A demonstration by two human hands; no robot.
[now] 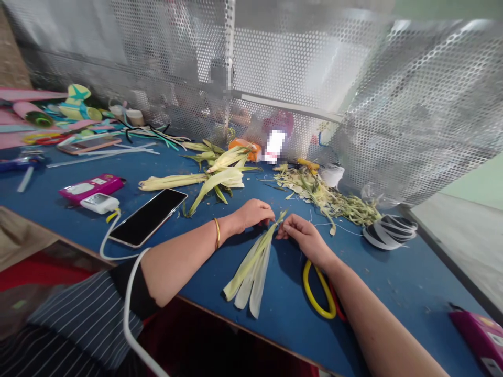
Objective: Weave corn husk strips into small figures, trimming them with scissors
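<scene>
A bundle of pale green leaf strips (251,272) lies on the blue table (283,309), fanning toward me. My left hand (253,213) is closed in a pinch on the bundle's far tip. My right hand (301,235) is also closed in a pinch at that tip, and a thin white thread (346,228) runs off to the right from it. A gold bangle sits on my left wrist. Under my right forearm lies a pair of yellow-handled scissors (316,296).
More whole leaves (212,175) lie behind my hands, and a heap of leaf scraps (334,199) sits right of them. A phone (147,215) on a white cable, a pink device (91,186), a tape roll (389,230) and craft clutter line the table. Perforated metal screens stand behind.
</scene>
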